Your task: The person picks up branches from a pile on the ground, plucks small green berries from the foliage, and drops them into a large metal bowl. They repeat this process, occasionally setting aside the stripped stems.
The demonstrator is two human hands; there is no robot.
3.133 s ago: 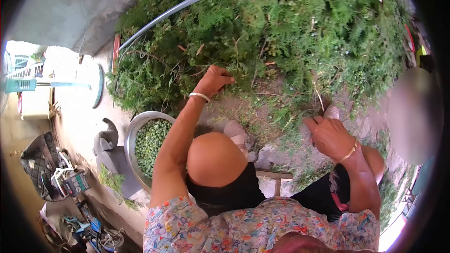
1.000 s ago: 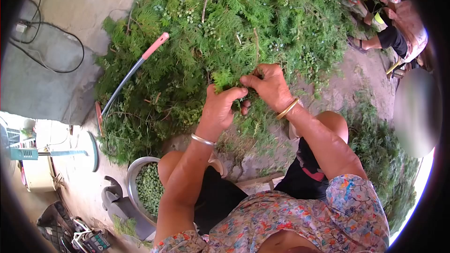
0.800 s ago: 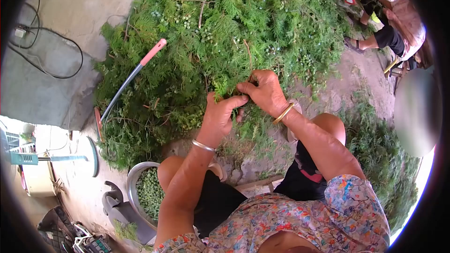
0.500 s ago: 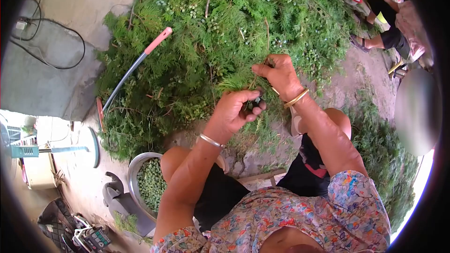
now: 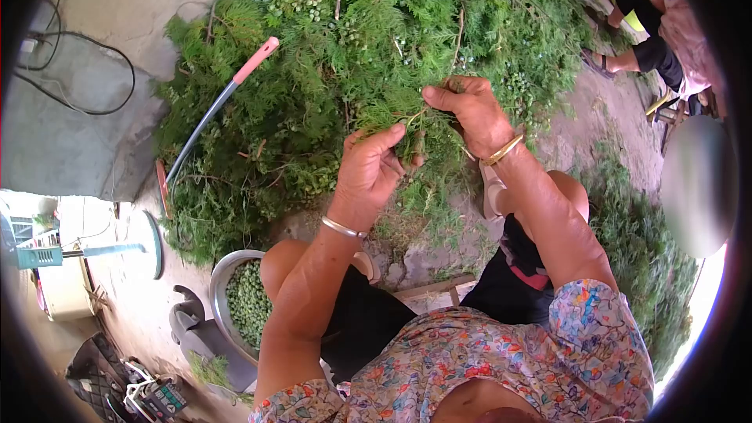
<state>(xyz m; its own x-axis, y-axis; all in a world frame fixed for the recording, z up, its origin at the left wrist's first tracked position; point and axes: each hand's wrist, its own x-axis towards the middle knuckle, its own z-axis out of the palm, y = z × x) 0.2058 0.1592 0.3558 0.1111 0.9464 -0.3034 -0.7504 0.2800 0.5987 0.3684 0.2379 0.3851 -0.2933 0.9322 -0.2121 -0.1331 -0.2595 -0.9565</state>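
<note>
Left arm [image 5: 304, 290]: stretched out in front, a little bent | left hand [image 5: 368, 168]: thumb [image 5: 389, 135] points toward the other hand, fingers [image 5: 417, 160] curled under | right arm [image 5: 552, 215]: reaches out and in | right hand [image 5: 475, 116]: a bit farther out, thumb [image 5: 439, 97] and fingers pinching | both hands close, not touching

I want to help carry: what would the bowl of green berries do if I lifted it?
The bowl will probably feel stiff, since it looks metal. It may be heavy, with many green berries inside. Those look small, round and loose, so some could roll out if tipped.
</note>
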